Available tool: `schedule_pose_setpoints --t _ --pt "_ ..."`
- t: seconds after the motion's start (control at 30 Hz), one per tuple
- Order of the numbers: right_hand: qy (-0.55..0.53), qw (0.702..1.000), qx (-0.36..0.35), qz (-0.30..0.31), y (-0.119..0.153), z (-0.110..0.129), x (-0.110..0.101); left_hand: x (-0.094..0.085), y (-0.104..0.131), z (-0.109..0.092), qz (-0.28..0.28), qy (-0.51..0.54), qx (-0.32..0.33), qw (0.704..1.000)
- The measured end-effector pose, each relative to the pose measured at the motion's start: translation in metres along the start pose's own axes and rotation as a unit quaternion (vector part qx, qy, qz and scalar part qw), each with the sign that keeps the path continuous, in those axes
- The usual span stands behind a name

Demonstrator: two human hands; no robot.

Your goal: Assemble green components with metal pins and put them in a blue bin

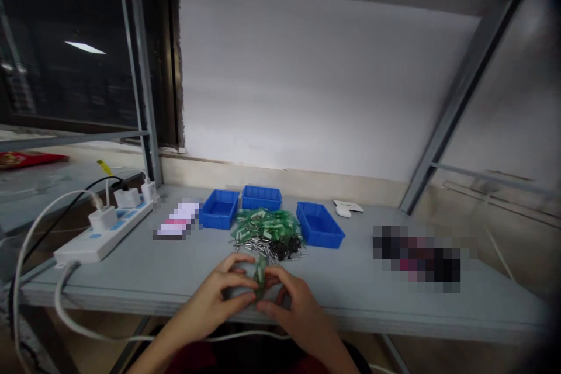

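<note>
Stretching across the whole lower view: a grey workbench (pixel 359 280) against a pale wall, framed by metal uprights. Lying along the left end, a white power strip (pixel 103 234) with chargers plugged in, its thick cable looping off the front edge and down (presumably kept to the side so the middle stays free for handling). Sitting in a loose arc toward the back, three blue bins (pixel 319 225), open tops facing up, within easy reach of the pile between them. Resting behind the rightmost bin, a small white device (pixel 346 208), well apart from the work. Heaped in the middle, a pile of green parts (pixel 268 225), with shiny metal pins (pixel 252 242) and small black pieces (pixel 287 246) spilling forward at its near side, just beyond the fingers.

Meeting at the near edge of the bench: left hand (pixel 219 298) and right hand (pixel 291 304), fingertips pressed together around a small green part (pixel 260 274), pinching it from both sides and holding it upright above the surface, probably for a closer look or for fitting something to it; too blurred for finer detail.
</note>
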State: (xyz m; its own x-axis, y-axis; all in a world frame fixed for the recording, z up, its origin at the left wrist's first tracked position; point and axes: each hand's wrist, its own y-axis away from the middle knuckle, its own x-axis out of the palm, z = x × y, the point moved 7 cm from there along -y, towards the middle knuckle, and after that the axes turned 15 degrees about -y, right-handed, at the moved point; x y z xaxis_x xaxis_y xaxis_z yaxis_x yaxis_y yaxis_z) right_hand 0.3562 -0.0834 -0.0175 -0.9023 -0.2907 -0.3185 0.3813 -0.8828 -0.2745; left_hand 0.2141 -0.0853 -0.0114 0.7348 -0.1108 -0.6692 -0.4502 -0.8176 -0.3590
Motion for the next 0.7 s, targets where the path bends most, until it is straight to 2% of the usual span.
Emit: schedule_pose_setpoints --t 0.17,0.23,0.37,0.47,0.57,0.7 --pt "0.056 0.998 -0.016 0.015 0.002 0.002 0.005 0.008 -0.001 -0.016 0.035 -0.04 0.035 0.998" --pt "0.063 0.998 -0.023 0.013 0.003 0.003 0.006 0.009 -0.003 -0.017 0.029 -0.032 0.039 0.998" --pt "0.061 0.998 -0.013 -0.008 0.003 0.002 0.002 0.007 -0.005 -0.001 -0.019 -0.002 0.002 1.0" --pt "0.059 0.998 0.008 -0.036 0.001 -0.004 -0.002 0.009 -0.004 0.018 -0.044 0.07 -0.056 0.995" --pt "0.055 0.997 0.008 -0.055 0.0 -0.009 -0.004 0.008 -0.005 0.029 -0.069 0.135 -0.079 0.985" --pt "0.038 0.997 -0.042 -0.055 -0.003 -0.006 -0.004 0.008 -0.006 0.031 -0.039 0.153 -0.098 0.983"
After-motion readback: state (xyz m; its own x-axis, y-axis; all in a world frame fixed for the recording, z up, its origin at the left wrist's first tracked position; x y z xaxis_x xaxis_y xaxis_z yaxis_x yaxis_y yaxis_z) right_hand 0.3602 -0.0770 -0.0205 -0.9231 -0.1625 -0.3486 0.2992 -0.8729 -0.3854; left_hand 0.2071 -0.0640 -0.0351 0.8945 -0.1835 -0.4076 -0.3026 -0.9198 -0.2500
